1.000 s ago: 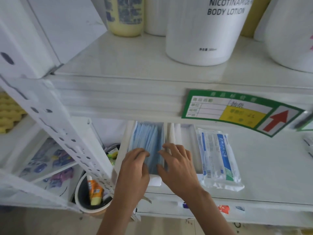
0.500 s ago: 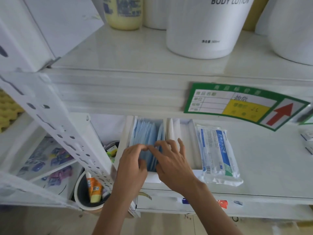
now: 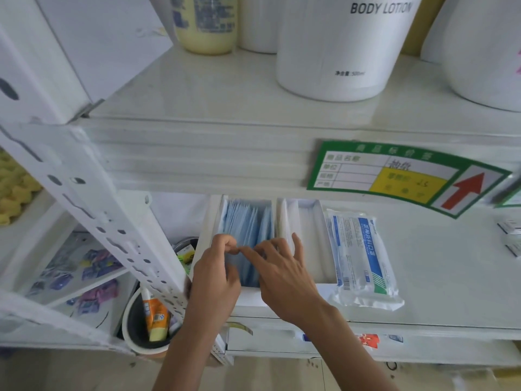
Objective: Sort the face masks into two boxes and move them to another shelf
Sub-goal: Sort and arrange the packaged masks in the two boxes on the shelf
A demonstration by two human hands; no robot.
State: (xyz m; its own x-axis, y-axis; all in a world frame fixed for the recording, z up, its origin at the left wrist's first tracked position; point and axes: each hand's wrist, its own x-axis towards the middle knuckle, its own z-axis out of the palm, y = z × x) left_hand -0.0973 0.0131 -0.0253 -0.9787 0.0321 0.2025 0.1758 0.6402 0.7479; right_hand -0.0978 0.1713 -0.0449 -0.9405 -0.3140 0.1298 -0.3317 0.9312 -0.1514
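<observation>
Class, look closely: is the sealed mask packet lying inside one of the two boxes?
No, the sealed mask packet lies on the shelf beside the right box.

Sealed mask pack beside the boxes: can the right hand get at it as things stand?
Probably yes. The pack lies in the open just right of the right hand, nothing on it, though the fingers are busy at the blue masks.

White metal shelving [image 3: 214,153] fills the view, its slanted upright post [image 3: 93,210] punched with holes. A green price label [image 3: 400,176] sticks to the upper shelf's front edge. Beige floor tiles [image 3: 282,376] show below, evenly lit.
</observation>
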